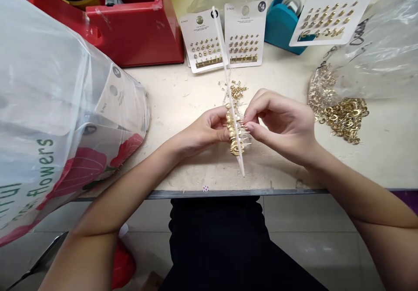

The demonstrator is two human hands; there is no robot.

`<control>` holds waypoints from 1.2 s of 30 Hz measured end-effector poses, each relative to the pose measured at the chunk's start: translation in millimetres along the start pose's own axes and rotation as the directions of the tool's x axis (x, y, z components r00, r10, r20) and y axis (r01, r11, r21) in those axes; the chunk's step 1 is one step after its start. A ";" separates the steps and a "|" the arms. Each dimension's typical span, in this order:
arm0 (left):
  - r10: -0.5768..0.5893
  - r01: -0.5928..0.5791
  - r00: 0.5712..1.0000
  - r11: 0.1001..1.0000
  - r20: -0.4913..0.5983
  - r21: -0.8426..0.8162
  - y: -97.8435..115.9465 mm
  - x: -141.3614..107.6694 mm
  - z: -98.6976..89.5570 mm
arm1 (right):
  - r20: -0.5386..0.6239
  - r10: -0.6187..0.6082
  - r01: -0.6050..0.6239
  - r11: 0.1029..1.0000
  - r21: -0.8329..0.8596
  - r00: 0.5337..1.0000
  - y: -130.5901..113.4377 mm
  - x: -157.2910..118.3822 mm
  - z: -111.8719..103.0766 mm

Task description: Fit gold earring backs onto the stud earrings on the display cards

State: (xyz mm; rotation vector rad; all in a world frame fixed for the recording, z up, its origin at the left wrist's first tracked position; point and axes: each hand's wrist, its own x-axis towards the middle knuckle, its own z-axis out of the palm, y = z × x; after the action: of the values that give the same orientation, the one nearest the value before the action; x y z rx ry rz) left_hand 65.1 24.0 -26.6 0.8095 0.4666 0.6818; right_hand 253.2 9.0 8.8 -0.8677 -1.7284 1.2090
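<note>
An earring card [226,55], seen nearly edge-on, stands upright above the table between my hands. Gold earrings [235,147] line its left face, and their thin posts stick out on the right. My left hand [209,127] grips the card from the left, with thumb and fingers at the earrings. On the other side, my right hand [282,123] pinches at the posts with thumb and forefinger; whatever small piece is in that pinch is too small to name. Just behind the card lies a small pile of gold bits [237,91].
Filled earring cards [244,25] lean at the back, beside a red tape dispenser [137,34] and a teal one [281,25]. Loose gold hoop earrings [348,116] spill beside a clear plastic bag [385,55] on the right. A large printed bag [81,108] of cards fills the left.
</note>
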 end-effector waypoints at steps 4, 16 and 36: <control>-0.005 0.005 1.000 1.000 0.024 -0.005 -0.8 -0.2 1.6 | 0.011 -0.011 0.010 0.997 0.080 1.000 2.4 -0.5 2.1; -0.001 0.002 1.000 0.999 0.023 -0.039 0.6 -0.6 1.0 | -0.044 -0.044 0.042 0.998 -0.050 0.998 13.3 -3.5 0.6; 0.079 -0.079 0.996 0.997 0.037 0.005 -5.5 -0.6 -3.4 | -0.112 0.091 -0.054 0.952 0.300 0.990 25.4 -6.3 18.9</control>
State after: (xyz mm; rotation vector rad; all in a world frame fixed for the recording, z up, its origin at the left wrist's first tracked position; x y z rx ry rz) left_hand 64.6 22.5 -32.9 0.8485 0.4046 0.7378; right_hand 240.5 4.0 -20.4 -0.8113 -1.3809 1.3905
